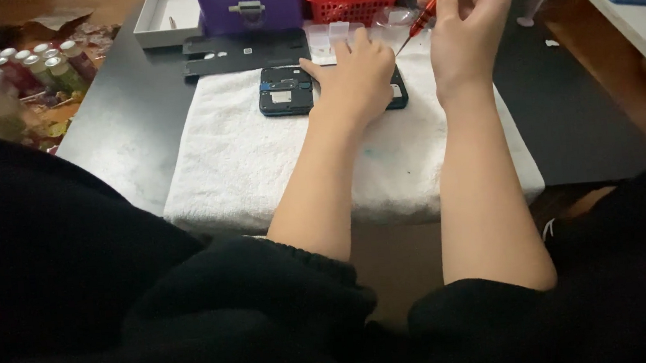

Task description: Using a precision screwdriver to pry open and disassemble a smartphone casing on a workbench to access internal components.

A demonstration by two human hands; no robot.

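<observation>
black sleeves nearest; left hand (pixel 353 75) lies flat on opened phone (pixel 289 90), right hand (pixel 464 28) grips red screwdriver (pixel 435 0) just beside.

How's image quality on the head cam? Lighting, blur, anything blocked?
Head view: soft and slightly blurred throughout, no fine detail on the opened phone. Lighting uneven: white towel is bright, black sleeves fill the bottom as near-featureless dark. Mild sheen on the dark table. Left hand covers the phone's middle; right hand and red screwdriver run to the top edge.
</observation>
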